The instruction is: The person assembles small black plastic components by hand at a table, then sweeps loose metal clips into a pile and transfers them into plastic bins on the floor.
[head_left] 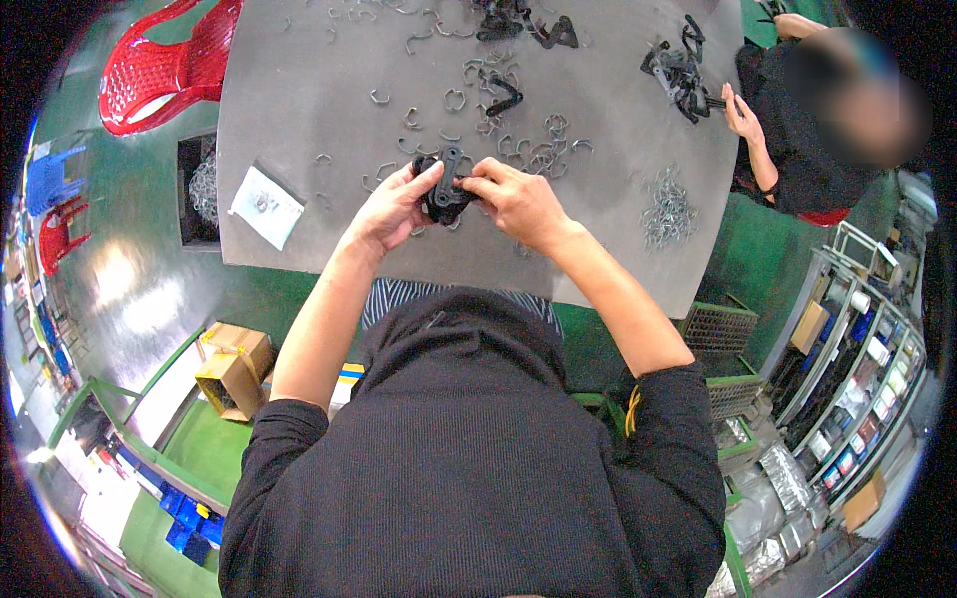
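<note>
1. Black, jointed, plastic-looking assembly [451, 177] is centre stage, held up between both hands just above the near part of the broad grey tabletop [319, 80].
2. Left hand [395, 211] is curled partly closed, thumb over the front and fingers wrapped behind the assembly; that is the steadying grip.
3. Right hand [522, 205] comes in from the other side, fingers bent, thumb and forefinger nearly together at the assembly's edge (whether a small part sits in that pinch, I cannot tell; the fingers hide it).
4. My call on the step: one hand braces, the other fits or adjusts something at the side of the piece. It reads as fine handwork midway through one unit.
5. Around the hands, plenty of stock! Bent, open silvery metal clips [546, 151] lie just beyond the right hand, a black V-shaped piece [513, 97] rests farther out past the fingertips, and a heap of small silvery metal parts [669, 207] sits well off to its right.
6. What the next move calls for, as I judge it: a firm left grip, a square line-up, then a short, controlled push or turn from the right fingertips. Slip there, and the joint could swing out of line.
</note>
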`<state>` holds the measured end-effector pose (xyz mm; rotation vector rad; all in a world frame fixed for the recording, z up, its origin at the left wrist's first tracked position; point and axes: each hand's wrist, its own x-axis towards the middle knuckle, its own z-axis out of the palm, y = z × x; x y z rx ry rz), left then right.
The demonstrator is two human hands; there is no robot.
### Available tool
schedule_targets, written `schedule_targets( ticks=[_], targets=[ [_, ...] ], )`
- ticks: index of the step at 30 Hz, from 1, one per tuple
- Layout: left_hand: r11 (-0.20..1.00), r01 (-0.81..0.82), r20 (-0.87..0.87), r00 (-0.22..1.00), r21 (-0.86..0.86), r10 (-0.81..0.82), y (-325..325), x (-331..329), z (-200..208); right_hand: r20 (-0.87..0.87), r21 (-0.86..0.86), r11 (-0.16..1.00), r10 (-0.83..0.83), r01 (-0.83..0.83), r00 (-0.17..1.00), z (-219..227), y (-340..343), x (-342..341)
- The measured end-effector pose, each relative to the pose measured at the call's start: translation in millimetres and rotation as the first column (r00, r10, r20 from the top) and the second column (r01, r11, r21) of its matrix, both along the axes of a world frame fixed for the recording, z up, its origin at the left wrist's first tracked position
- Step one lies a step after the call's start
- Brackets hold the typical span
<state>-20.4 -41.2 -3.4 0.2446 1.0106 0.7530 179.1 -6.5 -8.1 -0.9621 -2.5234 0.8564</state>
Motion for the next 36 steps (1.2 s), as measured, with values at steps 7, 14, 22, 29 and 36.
schedule_targets(
  ticks=[7, 14, 22, 29, 36],
  targets=[
    [0.998, -0.007, 0.107, 0.994, -0.066, 0.014, 1, -2, -1, -0.13, -0.158, 0.987, -0.037, 0.016, 0.991, -7, 5, 15],
    [0.995, 0.008, 0.187, 0.982, -0.103, 0.011, 4, -6, -6, -0.026, 0.141, 0.982, 0.13, -0.125, 0.991, -5, 11, 14],
    [0.991, 0.027, -0.158, 0.987, 0.132, -0.005, -6, 14, 1, -0.067, 0.162, 0.986, 0.058, -0.046, 0.996, -8, 7, 8],
    [0.862, 0.229, -0.418, 0.908, 0.453, -0.022, -24, 23, 20, 0.084, -0.983, 0.076, -0.621, 0.166, 0.779, -7, -11, 13],
    [0.833, 0.323, -0.491, 0.868, 0.448, -0.073, -39, 32, 13, 0.06, -0.894, 0.273, -0.712, 0.354, 0.7, -18, -29, -4]
  ],
)
